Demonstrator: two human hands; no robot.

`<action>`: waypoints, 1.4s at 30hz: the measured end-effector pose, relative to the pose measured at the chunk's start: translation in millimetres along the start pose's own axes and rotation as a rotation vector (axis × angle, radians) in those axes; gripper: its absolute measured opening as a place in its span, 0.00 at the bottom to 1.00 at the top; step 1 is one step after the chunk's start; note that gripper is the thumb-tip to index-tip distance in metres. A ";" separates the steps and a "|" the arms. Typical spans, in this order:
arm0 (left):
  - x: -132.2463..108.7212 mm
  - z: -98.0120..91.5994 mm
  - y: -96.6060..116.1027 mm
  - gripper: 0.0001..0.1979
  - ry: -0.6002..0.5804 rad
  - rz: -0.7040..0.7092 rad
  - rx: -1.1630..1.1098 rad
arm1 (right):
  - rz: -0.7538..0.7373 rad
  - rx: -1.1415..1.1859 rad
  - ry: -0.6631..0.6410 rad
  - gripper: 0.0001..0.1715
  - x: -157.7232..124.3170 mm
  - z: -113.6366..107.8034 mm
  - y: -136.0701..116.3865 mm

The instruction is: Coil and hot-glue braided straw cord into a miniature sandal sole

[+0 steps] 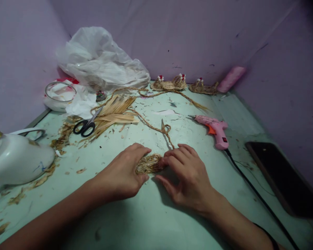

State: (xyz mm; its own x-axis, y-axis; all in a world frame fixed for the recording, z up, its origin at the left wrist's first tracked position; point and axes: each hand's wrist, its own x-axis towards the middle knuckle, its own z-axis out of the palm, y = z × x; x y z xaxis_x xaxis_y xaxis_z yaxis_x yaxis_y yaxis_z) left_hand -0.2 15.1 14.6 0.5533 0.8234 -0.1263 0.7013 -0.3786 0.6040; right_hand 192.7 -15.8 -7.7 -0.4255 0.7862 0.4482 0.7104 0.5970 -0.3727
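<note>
A small oval coil of braided straw cord (149,164) lies flat on the pale green table, between both hands. My left hand (127,170) grips its left end, with the thumb along the near side and the fingers along the far side. At the coil's right end, the fingertips of my right hand (184,170) touch its edge, and the thumb is held apart, nearer to me. From beside my right fingers a loose tail of braided cord (148,124) runs away to the left, with a small loop in it.
A pink glue gun (211,126) with a black cable and a dark phone (279,177) lie at right. Black-handled scissors (87,125) rest on straw strips (114,116). At left is a white pitcher (21,158); behind are a plastic bag (101,62) and straw slippers (169,84).
</note>
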 end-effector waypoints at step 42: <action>6.4 -1.5 -1.5 0.04 0.007 -0.098 0.051 | -0.059 0.051 0.062 0.06 1.5 27.6 -11.5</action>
State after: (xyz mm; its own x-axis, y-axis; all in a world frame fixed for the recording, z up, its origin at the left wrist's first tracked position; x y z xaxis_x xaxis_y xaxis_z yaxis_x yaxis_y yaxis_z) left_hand 1.7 21.6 14.1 0.4778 0.8603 -0.1776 0.7743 -0.3169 0.5478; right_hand 168.5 -17.1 -25.2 -0.4290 0.7389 0.5196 0.6549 0.6506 -0.3845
